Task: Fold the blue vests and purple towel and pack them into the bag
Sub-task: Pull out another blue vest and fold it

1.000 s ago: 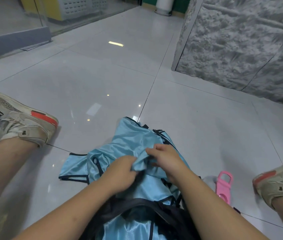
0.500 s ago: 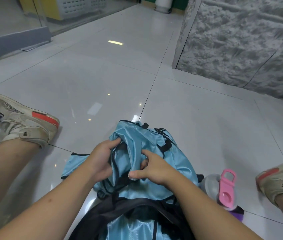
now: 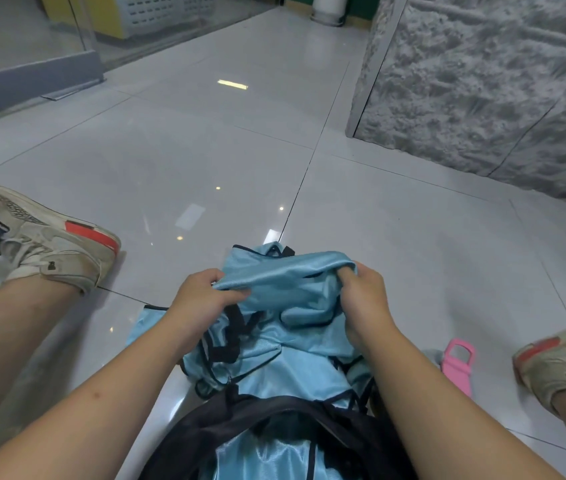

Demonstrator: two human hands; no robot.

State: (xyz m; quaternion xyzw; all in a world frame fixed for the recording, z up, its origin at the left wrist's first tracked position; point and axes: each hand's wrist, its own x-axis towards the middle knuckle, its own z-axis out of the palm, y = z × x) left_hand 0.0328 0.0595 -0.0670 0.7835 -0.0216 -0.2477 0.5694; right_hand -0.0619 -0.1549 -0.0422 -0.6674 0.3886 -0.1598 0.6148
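Observation:
A pile of light blue vests with black trim [image 3: 274, 355] lies on the tiled floor between my legs. My left hand [image 3: 201, 299] pinches the left end of the top vest's [image 3: 292, 275] edge. At the right end of that edge, my right hand [image 3: 361, 299] grips the fabric, so the edge is stretched between both hands above the pile. The open black bag [image 3: 274, 420] sits at the bottom, nearest me, with blue fabric [image 3: 267, 459] inside it. No purple towel shows.
My feet in worn grey sneakers rest at the left [image 3: 42, 247] and right [image 3: 565, 362]. A pink-lidded bottle [image 3: 458, 362] lies right of the pile. A rough grey stone wall [image 3: 482, 81] stands at the back right, glass doors [image 3: 32, 39] at the back left.
Both hands have moved apart from the middle of the pile, lifting and spreading the top vest's edge between them.

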